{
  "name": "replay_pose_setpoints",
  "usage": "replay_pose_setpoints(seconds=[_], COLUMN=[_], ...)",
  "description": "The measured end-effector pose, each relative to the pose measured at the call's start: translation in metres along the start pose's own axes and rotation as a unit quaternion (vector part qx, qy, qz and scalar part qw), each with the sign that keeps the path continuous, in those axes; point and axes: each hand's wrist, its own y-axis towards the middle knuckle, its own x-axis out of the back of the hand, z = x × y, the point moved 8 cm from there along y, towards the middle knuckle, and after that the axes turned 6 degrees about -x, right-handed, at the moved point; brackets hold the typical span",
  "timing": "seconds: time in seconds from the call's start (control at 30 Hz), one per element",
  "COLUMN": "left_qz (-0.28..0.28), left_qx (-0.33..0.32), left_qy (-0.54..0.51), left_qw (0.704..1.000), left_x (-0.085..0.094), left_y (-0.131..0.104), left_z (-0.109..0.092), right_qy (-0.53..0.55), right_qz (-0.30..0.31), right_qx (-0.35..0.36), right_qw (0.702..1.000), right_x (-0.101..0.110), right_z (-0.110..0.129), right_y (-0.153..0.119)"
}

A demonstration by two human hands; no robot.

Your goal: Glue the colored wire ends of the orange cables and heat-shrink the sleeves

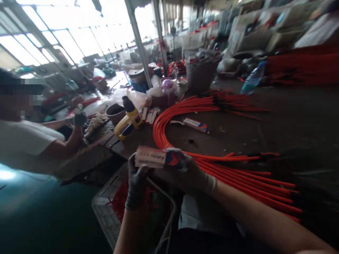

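Both my gloved hands hold a small printed carton point(150, 157), pale with a blue and red end, above the table's front edge. My left hand point(136, 181) grips its left end from below, the thumb along the lower side. Around the blue and red end close the fingers of my right hand point(192, 169). Just beyond the carton, a bundle of orange cables point(161, 127) curves in a U across the dark table. A similar carton point(196, 124) lies inside that curve. Below my left hand, red pieces point(122, 197) fill part of a grey plastic crate point(103, 208).
A yellow heat gun point(128, 121) stands by a brown pot point(116, 112), beside several small boxes point(150, 115). Farther back are a plastic bottle point(253, 79) and a dark basket point(200, 74). At the left, another person point(29, 141) works at the bench.
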Motion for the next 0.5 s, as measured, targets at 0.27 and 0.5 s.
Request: replay_pose_setpoints(seconds=[0.27,0.5], left_qz=[0.172,0.341], left_qx=[-0.141,0.086], left_qy=[0.154,-0.025], left_qw=[0.963,0.936], left_x=[-0.182,-0.253], left_y=[0.053,-0.015], left_z=[-0.010,0.020], right_qy=[-0.053,0.070], right_qz=[-0.236,-0.194], right_qx=[-0.134,-0.131], right_qw=[0.961,0.970], right_x=[0.203,0.226], right_z=[-0.052,-0.033], right_y=[-0.044,-0.093])
